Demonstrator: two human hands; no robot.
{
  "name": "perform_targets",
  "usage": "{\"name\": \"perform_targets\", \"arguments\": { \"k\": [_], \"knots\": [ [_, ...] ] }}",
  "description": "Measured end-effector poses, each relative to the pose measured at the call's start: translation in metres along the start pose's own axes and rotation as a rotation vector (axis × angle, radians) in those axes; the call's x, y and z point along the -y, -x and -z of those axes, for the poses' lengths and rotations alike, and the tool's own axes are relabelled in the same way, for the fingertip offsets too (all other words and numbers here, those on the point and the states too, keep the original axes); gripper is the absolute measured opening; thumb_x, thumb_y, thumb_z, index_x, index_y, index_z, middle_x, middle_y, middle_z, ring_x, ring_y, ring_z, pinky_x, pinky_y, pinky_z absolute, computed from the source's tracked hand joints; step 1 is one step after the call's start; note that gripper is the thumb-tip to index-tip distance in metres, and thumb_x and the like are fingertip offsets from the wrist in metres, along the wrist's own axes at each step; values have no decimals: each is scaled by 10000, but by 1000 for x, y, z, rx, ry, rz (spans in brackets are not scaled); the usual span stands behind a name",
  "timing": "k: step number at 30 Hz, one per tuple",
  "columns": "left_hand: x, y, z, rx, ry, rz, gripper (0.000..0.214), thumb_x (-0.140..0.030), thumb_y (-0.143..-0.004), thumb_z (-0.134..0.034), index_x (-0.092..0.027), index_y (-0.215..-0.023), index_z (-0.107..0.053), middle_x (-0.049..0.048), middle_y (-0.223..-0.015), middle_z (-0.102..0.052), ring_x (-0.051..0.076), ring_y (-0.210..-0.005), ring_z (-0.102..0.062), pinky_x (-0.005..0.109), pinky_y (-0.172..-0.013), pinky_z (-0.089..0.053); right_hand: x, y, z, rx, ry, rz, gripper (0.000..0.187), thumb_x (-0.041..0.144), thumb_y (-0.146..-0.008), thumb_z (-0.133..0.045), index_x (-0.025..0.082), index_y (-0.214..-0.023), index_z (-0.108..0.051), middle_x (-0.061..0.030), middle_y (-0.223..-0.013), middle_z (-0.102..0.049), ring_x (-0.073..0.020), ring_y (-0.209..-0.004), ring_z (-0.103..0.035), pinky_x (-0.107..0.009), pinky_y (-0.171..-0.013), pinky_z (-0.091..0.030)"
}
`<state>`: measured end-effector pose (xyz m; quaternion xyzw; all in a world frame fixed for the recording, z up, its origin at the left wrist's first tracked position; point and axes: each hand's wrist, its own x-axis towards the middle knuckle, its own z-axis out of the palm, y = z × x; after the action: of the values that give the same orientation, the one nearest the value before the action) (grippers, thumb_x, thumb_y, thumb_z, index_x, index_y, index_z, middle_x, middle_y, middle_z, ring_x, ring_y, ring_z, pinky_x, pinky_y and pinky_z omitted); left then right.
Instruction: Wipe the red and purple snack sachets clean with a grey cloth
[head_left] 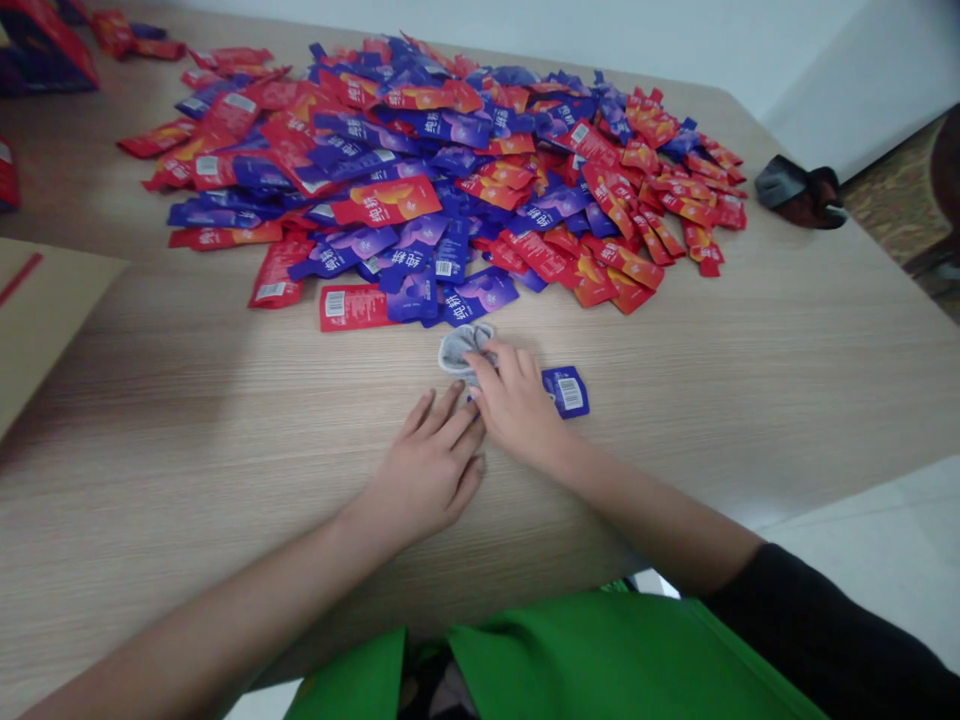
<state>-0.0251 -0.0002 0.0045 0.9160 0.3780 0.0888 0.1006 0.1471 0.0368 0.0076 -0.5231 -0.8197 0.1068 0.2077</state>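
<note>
My right hand (517,405) is closed on a small crumpled grey cloth (459,350) with a pale edge, pressing it to the table. My left hand (435,465) lies beside it with fingers stretched out and apart, its fingertips touching or almost touching the right hand. A blue sachet (568,392) with a white barcode label lies partly under my right hand. A small bit of blue shows between the two hands; whether it belongs to that same sachet I cannot tell.
A wide heap of red and blue sachets (405,200) covers the back of the wood-grain table (300,500). A cardboard flap (52,300) juts in at left, below a dark red-and-blue box (45,50). A dark crumpled object (801,192) lies near the right edge.
</note>
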Motion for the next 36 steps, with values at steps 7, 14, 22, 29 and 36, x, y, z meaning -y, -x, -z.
{"name": "perform_targets", "arguments": {
  "k": [7, 14, 22, 29, 36],
  "knots": [
    [0, 0, 2, 23, -14, 14, 567, -211, -862, -448, -130, -1421, -503, 99, -1490, -481, 355, -1410, -371, 572, -1147, -322, -11, 6, 0, 14, 264, 8, 441, 209, -922, -454, 159, -1354, -526, -181, -1324, -519, -319, -1073, -470, -481, -881, -397],
    [-2, 2, 0, 49, -8, 27, 623, -188, -825, -469, -127, -1445, -468, 88, -1521, -441, 362, -1419, -346, 575, -1145, -315, -52, 23, 18, -60, 315, -207, 459, 164, -904, -417, 109, -1347, -525, -208, -1312, -494, -336, -1096, -465, -505, -901, -405],
    [9, -31, 23, 27, 97, 66, 356, -298, -981, -390, -216, -1137, -700, 89, -1170, -639, 253, -1124, -593, 441, -952, -487, -98, 47, 57, -56, 238, -304, 386, 339, -950, -413, 213, -1252, -618, -159, -1373, -490, -334, -1174, -476, -557, -930, -395],
    [8, -82, 29, 204, 56, 193, 659, -516, -641, -809, -182, -1170, -602, 142, -1269, -578, 354, -1200, -514, 454, -975, -453, -67, 16, 76, 272, 35, -25, 554, 374, -759, -691, 246, -1290, -603, -138, -1368, -544, -323, -1266, -471, -528, -1041, -302],
    [40, -99, 35, 248, 206, 230, 465, -320, -686, -714, -237, -1134, -620, 57, -1119, -703, 272, -1014, -672, 332, -816, -525, -73, -34, 67, 422, -51, -12, 308, 298, -704, -708, 210, -1000, -695, -74, -1035, -702, -255, -988, -643, -327, -829, -457]
  ]
}}
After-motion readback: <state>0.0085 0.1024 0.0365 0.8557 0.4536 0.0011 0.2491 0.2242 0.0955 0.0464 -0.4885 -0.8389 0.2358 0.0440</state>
